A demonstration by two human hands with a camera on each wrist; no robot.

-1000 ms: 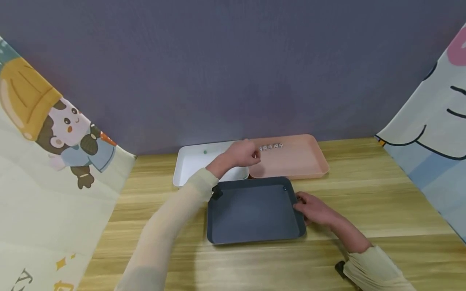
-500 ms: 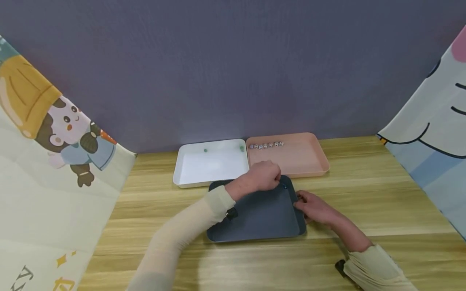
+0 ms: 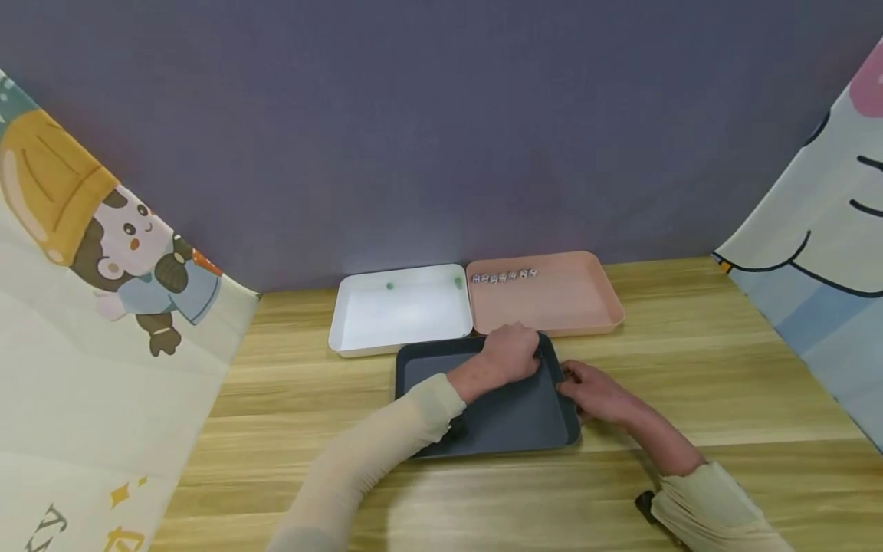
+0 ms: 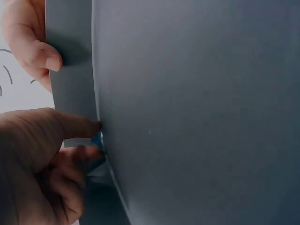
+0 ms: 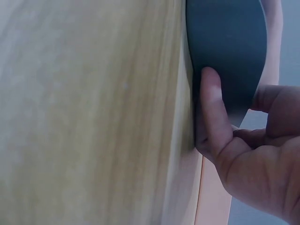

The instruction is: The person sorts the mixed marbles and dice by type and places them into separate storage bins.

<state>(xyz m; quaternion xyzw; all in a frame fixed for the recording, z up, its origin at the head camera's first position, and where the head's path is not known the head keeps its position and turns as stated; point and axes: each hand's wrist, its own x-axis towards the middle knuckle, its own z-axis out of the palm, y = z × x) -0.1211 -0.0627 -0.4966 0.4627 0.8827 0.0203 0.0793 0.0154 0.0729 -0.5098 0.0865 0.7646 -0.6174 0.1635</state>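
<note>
A dark grey tray [image 3: 513, 425] lies on the table in front of me. My left hand [image 3: 511, 353] reaches into its far right corner. In the left wrist view, thumb and forefinger of that hand [image 4: 44, 154] pinch a small blue piece [image 4: 97, 137] against the tray's side; its exact kind is too small to tell. My right hand [image 3: 599, 394] holds the tray's right side. The right wrist view has one finger [image 5: 214, 101] of it lying along the outer wall, while the thumb reaches over the rim.
Behind the grey tray stand a white tray [image 3: 400, 318] and, to its right, a pink tray [image 3: 559, 310]. Small green pieces [image 3: 389, 286] lie in the white one. A row of several small dice-like cubes [image 3: 503, 277] lines the pink tray's far left. A grey wall rises behind.
My left hand has come from between the white and pink trays to the grey tray's far right corner, uncovering more cubes and green pieces. The right hand has kept its hold.
</note>
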